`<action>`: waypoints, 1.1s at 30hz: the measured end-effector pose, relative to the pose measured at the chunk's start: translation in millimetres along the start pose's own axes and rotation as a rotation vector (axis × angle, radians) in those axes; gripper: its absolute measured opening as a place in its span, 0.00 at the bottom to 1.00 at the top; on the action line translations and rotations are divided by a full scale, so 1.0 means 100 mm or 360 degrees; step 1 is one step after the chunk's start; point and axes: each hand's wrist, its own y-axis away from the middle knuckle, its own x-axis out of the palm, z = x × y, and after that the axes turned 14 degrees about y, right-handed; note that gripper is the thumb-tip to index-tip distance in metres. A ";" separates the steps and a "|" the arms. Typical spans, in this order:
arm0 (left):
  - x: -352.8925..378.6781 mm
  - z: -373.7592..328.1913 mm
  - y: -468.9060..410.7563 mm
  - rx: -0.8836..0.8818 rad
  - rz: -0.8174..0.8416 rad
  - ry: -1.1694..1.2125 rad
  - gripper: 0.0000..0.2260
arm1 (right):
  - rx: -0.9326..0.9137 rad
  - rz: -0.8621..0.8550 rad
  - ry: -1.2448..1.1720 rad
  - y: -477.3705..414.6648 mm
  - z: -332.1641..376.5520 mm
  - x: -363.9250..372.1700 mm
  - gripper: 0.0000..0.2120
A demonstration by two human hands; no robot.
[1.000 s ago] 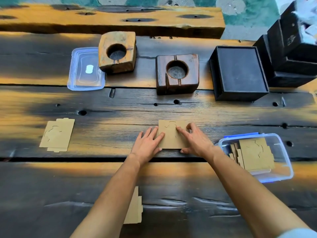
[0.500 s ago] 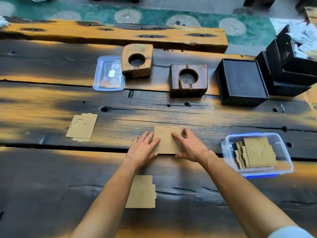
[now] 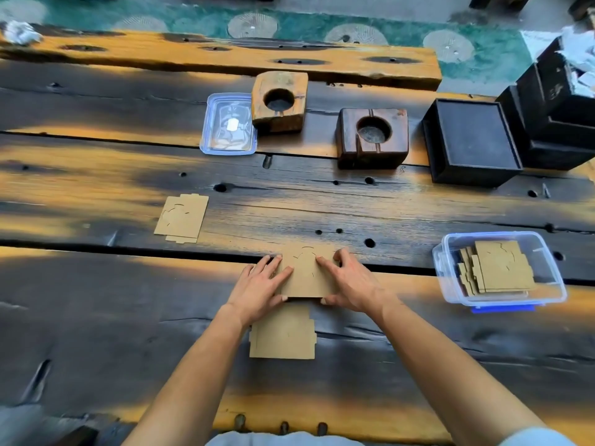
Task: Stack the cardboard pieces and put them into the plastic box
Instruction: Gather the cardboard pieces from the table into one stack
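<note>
Both hands lie flat on one card (image 3: 306,275) at the middle of the tabletop (image 3: 96,317). The left hand (image 3: 260,286) presses its left edge, the right hand (image 3: 349,283) its right edge, fingers spread and open on top, neither grip closed around it. The card's long axis runs away from the person, and its near edge touches or just overlaps a second card (image 3: 283,336) lying closer to the body. A third card (image 3: 182,217) sits well apart to the far left. The box (image 3: 450,268) stands off to the right with a stack already inside, so the right hand is nearer to it. I'd judge the held card needs drawing back squarely over the near one
</note>
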 end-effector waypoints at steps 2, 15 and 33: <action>0.05 0.06 0.08 -0.0003 0.0015 -0.0007 0.32 | 0.0000 0.0012 -0.0009 0.04 0.11 0.06 0.49; 0.38 0.32 0.56 -0.0029 0.0189 0.0003 0.32 | 0.0041 0.0155 -0.0083 0.27 0.69 0.49 0.48; 0.72 0.36 0.84 -0.0089 0.0272 0.0059 0.32 | 0.0031 0.0243 -0.0033 0.42 0.94 0.77 0.48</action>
